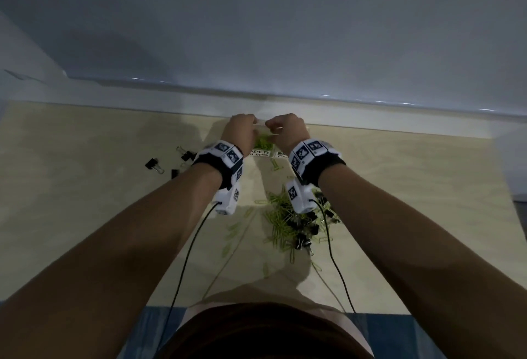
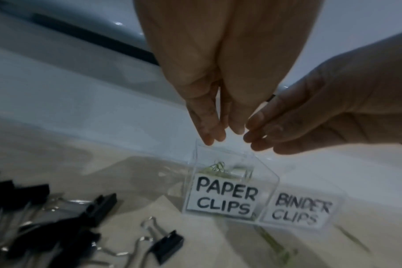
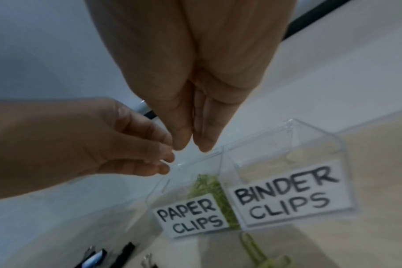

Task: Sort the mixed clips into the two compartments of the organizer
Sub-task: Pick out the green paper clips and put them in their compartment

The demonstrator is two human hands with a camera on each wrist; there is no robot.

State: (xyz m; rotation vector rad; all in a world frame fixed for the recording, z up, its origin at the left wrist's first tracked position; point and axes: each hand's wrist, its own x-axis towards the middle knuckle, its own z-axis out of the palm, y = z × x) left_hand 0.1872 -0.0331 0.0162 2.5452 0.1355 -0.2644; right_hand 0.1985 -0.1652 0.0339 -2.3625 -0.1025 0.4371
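We see yellow-green paper clips (image 1: 281,217), black binder clips (image 2: 165,248), clear organizer (image 3: 294,137), white labels (image 3: 289,195) lettered black, beige table (image 1: 85,187).

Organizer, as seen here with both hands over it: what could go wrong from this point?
1. Both hands' fingers crowd the paper-clip compartment; a clip could slip into the neighbouring binder-clip compartment.
2. The clear organizer looks light; a nudge may shift it.
3. The mixed pile looks tangled, so paper clips may drag binder clips along.
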